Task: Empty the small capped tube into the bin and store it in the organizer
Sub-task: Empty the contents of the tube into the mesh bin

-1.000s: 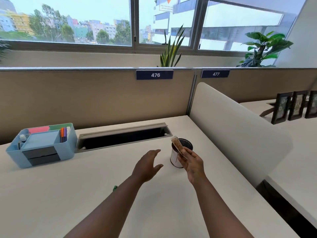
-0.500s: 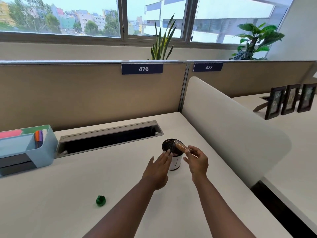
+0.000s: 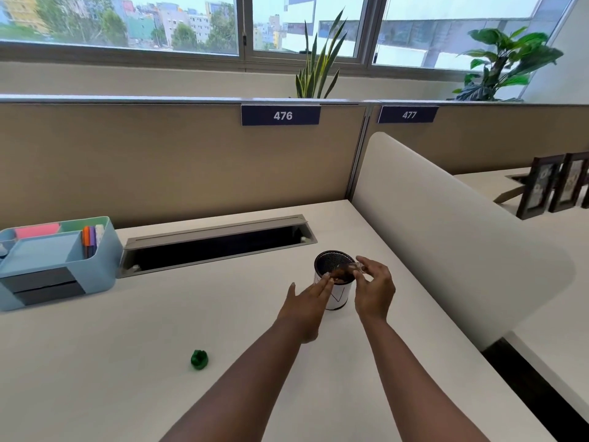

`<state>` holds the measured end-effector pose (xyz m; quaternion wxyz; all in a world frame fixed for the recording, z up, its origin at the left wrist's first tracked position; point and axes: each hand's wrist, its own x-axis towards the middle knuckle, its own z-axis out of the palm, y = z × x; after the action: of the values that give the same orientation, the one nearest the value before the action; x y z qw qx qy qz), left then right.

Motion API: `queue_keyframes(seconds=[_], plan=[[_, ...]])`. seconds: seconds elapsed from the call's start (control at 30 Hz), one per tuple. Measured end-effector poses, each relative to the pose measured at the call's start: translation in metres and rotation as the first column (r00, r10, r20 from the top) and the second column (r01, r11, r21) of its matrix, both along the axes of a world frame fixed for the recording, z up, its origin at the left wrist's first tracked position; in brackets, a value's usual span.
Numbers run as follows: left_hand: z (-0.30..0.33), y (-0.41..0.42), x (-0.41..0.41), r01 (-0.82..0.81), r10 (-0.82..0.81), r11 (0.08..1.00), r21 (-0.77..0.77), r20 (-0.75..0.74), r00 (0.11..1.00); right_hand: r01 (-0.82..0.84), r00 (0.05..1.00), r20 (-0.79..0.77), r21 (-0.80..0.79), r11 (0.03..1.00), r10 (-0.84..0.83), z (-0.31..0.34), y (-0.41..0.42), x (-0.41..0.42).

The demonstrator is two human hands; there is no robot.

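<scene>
A small white bin with a dark mesh liner stands on the desk. My right hand holds a small clear tube tipped sideways over the bin's mouth, its open end pointing left with brownish contents inside. My left hand rests flat against the bin's left side, fingers apart. A green cap lies on the desk to the lower left. The light blue organizer sits at the far left of the desk.
A long open cable slot runs along the back of the desk. A curved white divider borders the desk on the right. Beige partition panels rise behind. Picture frames stand on the neighbouring desk.
The tube has tilted from upright to lying sideways over the bin's mouth. My left hand has moved right and now touches the bin's side. The camera view has shifted.
</scene>
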<state>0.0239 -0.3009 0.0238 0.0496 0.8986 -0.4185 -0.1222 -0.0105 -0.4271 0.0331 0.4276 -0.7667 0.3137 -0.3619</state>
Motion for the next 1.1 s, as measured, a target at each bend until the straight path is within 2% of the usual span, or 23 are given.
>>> queue_keyframes(seconds=[0.23, 0.4, 0.57, 0.67, 0.8, 0.87, 1.0, 1.1], plan=[[0.003, 0.000, -0.001, -0.005, 0.004, 1.000, -0.005, -0.046, 0.999, -0.085, 0.996, -0.045, -0.123, 0.989, 0.080, 0.003, -0.003, 0.004], [0.006, 0.001, -0.001, -0.008, 0.009, 1.000, 0.007, -0.062, 0.998, -0.107, 0.994, -0.033, -0.102, 0.989, 0.104, 0.005, -0.006, 0.006], [0.007, 0.002, -0.001, -0.020, 0.020, 1.000, 0.004, -0.065, 0.998, -0.144, 0.983, -0.139, -0.202, 0.969, 0.117, 0.007, -0.012, 0.010], [0.007, 0.001, -0.001, -0.022, 0.022, 1.000, 0.005, -0.075, 0.997, -0.121, 0.990, -0.095, -0.149, 0.981, 0.108, 0.011, -0.016, 0.011], [0.007, 0.001, -0.001, -0.024, 0.024, 1.000, 0.004, -0.081, 0.996, -0.137, 0.987, -0.108, -0.175, 0.975, 0.120, 0.013, -0.018, 0.012], [0.008, 0.000, -0.001, -0.027, 0.028, 1.000, 0.006, -0.081, 0.996, -0.136, 0.989, -0.067, -0.120, 0.983, 0.129, 0.016, -0.018, 0.011], [0.008, 0.002, -0.002, -0.031, 0.032, 0.999, 0.011, -0.105, 0.994, -0.127, 0.988, -0.110, -0.128, 0.984, 0.113, 0.014, -0.022, 0.010], [0.008, 0.003, -0.001, -0.023, 0.024, 1.000, 0.009, -0.132, 0.991, -0.087, 0.996, -0.034, 0.032, 0.996, 0.088, 0.016, -0.019, 0.009]])
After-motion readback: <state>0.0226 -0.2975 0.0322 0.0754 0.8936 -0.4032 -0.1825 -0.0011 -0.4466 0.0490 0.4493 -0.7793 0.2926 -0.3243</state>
